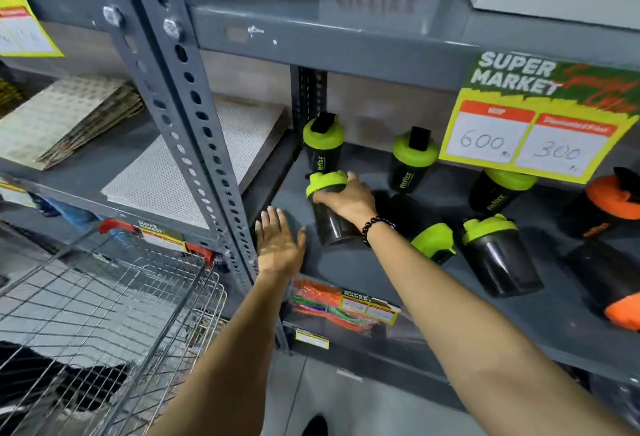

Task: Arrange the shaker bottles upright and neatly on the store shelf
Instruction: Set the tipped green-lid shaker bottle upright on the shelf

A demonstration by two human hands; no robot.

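My right hand (pixel 348 200) grips a black shaker bottle with a green lid (pixel 329 207) near the left end of the grey shelf (pixel 363 269), holding it about upright. My left hand (pixel 278 243) lies flat and open on the shelf just left of it. Behind stand two upright green-lidded bottles (pixel 323 144) (pixel 412 160), and a third (pixel 497 189) stands under the price sign. A green-lidded bottle (pixel 431 240) lies on its side behind my wrist. Another (pixel 498 255) stands at the front. Two orange-lidded bottles are at the right: one upright (pixel 602 207), one lying down (pixel 606 283).
A yellow price sign (pixel 533 124) hangs from the shelf above. A perforated steel upright (pixel 194 117) borders the shelf on the left. A wire shopping cart (pixel 104 314) stands at lower left. Flat mats (pixel 194 165) fill the neighbouring shelf. Coloured packets (pixel 329 304) lie on the shelf below.
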